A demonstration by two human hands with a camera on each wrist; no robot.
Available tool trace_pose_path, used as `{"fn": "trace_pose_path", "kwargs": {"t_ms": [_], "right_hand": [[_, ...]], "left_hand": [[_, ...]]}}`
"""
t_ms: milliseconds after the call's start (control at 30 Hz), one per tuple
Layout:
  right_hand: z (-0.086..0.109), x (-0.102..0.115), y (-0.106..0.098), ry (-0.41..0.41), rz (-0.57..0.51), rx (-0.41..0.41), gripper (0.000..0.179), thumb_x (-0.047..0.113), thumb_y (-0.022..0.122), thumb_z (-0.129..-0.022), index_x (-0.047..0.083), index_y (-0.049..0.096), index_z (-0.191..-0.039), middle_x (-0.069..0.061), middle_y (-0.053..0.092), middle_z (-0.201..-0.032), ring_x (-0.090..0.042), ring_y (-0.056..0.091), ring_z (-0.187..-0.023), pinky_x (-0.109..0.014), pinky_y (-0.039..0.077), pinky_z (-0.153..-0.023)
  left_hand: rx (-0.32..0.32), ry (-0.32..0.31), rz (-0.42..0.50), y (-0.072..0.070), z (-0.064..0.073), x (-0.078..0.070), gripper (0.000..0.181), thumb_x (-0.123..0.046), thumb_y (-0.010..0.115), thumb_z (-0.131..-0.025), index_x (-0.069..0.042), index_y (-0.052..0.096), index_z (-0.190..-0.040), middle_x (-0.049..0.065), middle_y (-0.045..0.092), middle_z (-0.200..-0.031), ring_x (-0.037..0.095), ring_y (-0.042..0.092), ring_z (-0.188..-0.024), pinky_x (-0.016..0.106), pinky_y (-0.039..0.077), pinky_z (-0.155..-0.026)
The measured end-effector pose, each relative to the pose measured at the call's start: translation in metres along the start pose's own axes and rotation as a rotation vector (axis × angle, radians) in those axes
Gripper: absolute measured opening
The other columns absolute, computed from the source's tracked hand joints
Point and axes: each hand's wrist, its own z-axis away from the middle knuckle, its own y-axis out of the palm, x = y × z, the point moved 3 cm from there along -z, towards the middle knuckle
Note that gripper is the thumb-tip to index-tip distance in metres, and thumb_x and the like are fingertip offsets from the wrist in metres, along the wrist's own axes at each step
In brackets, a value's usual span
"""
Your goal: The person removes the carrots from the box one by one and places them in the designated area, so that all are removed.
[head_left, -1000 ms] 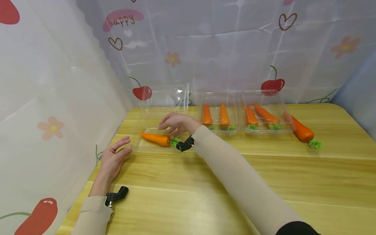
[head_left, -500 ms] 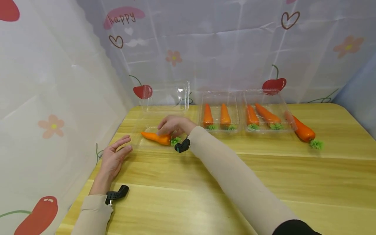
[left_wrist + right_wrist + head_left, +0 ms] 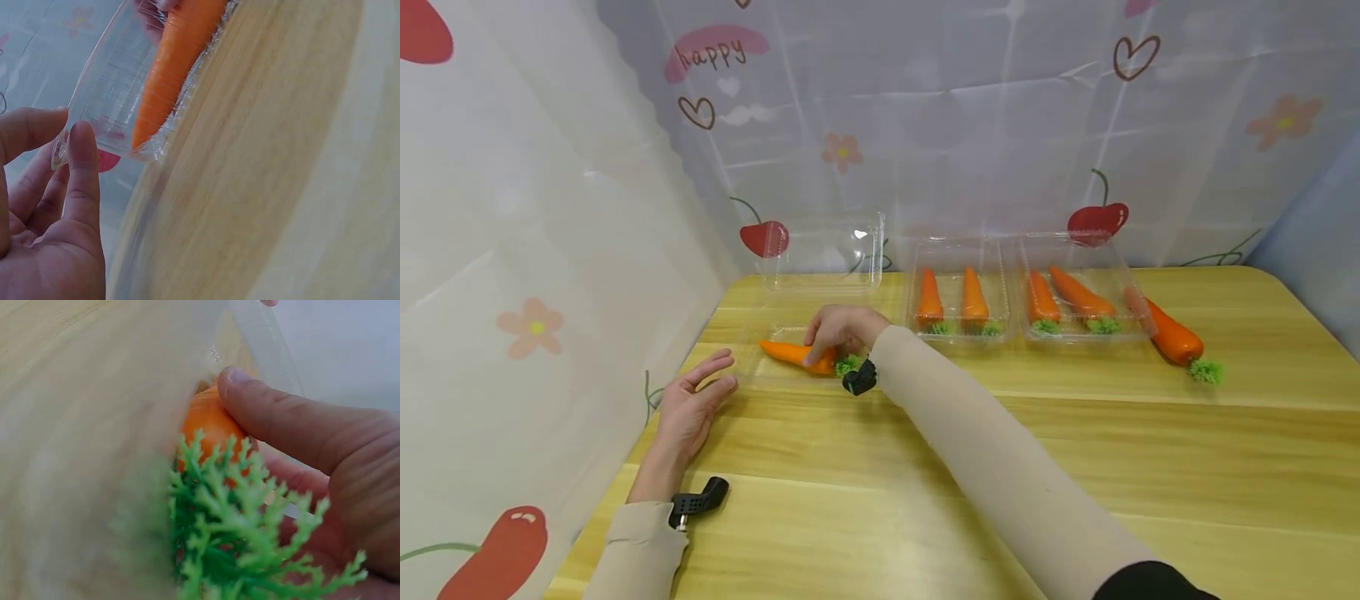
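In the head view my right hand grips an orange carrot near its thick end. The carrot lies in an open clear plastic container at the left, its tip pointing left. The right wrist view shows my thumb pressed on the carrot, above its green leafy top. My left hand is at the container's left end. Up close in the left wrist view, its thumb and a finger pinch the container's rim. My right fingers behind the carrot are partly hidden.
The container's raised lid leans at the back. Right of it stand two more clear containers, one with two carrots and another with two. A loose carrot lies beside them on the wooden table. A printed curtain hangs behind.
My right hand has lowered from above the carrot and now grips it; its thumb has come down over the near side. The left hand has stayed at the container's left end.
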Motion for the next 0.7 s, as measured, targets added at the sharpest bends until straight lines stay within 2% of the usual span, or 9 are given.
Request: {"fn": "trace_pose_path", "kwargs": {"t_ms": [167,300,433,500,600,667,700], "right_hand": [[0.0000,0.0005,-0.0006,-0.010,0.040,-0.006,0.037,0.005,0.082,-0.086,0.006,0.063,-0.119,-0.008,0.058,-0.115,-0.017,0.056,-0.084,-0.024,0.057,-0.068],[0.0010,0.0010,-0.0009,-0.034,0.043,-0.010,0.036,0.007,0.080,-0.087,0.007,0.065,-0.120,-0.008,0.059,-0.115,-0.017,0.056,-0.081,-0.023,0.055,-0.067],[0.0015,0.0011,-0.0018,-0.077,0.026,-0.022,0.036,0.008,0.080,-0.087,0.007,0.066,-0.120,-0.006,0.061,-0.112,-0.015,0.057,-0.079,-0.022,0.053,-0.066],[0.0018,0.0009,-0.0021,-0.094,-0.005,-0.023,0.036,0.007,0.079,-0.087,0.006,0.067,-0.120,-0.007,0.061,-0.110,-0.015,0.058,-0.078,-0.023,0.054,-0.066],[0.0037,0.0015,-0.0017,-0.130,-0.017,-0.028,0.036,0.008,0.079,-0.087,0.007,0.067,-0.121,-0.008,0.062,-0.108,-0.015,0.058,-0.074,-0.024,0.054,-0.063],[0.0059,0.0036,-0.0007,-0.168,-0.011,-0.036,0.037,0.011,0.079,-0.087,0.008,0.068,-0.122,-0.008,0.063,-0.106,-0.015,0.056,-0.071,-0.023,0.051,-0.060],[0.0074,0.0053,0.0002,-0.189,-0.004,-0.042,0.037,0.012,0.079,-0.087,0.009,0.068,-0.122,-0.008,0.064,-0.106,-0.015,0.056,-0.070,-0.023,0.050,-0.059]], "left_hand": [[0.005,0.002,-0.012,0.0014,-0.0014,-0.0008,0.041,0.005,0.069,-0.095,0.009,0.062,-0.135,0.000,0.054,-0.148,0.015,0.050,-0.134,0.023,0.061,-0.092],[0.009,0.005,-0.004,0.0011,-0.0012,-0.0007,0.041,0.006,0.068,-0.095,0.009,0.062,-0.135,-0.001,0.055,-0.147,0.013,0.062,-0.120,0.023,0.061,-0.091],[0.003,0.010,0.005,0.0007,-0.0010,-0.0001,0.039,0.007,0.069,-0.094,0.009,0.064,-0.133,-0.002,0.057,-0.144,0.013,0.068,-0.107,0.023,0.061,-0.090],[0.010,0.015,0.010,0.0008,-0.0008,0.0000,0.040,0.007,0.068,-0.095,0.010,0.063,-0.134,-0.001,0.057,-0.145,0.010,0.066,-0.112,0.023,0.061,-0.090],[0.009,0.010,0.004,0.0004,-0.0002,0.0002,0.040,0.006,0.068,-0.095,0.010,0.062,-0.134,0.000,0.056,-0.147,0.010,0.068,-0.104,0.023,0.061,-0.091],[0.011,0.011,0.008,-0.0004,0.0008,-0.0003,0.041,0.007,0.067,-0.095,0.012,0.061,-0.135,0.001,0.056,-0.148,0.008,0.067,-0.107,0.024,0.061,-0.091],[0.003,0.009,0.006,-0.0011,0.0012,-0.0005,0.041,0.007,0.067,-0.095,0.011,0.061,-0.135,0.001,0.056,-0.147,0.009,0.069,-0.104,0.024,0.061,-0.090]]}}
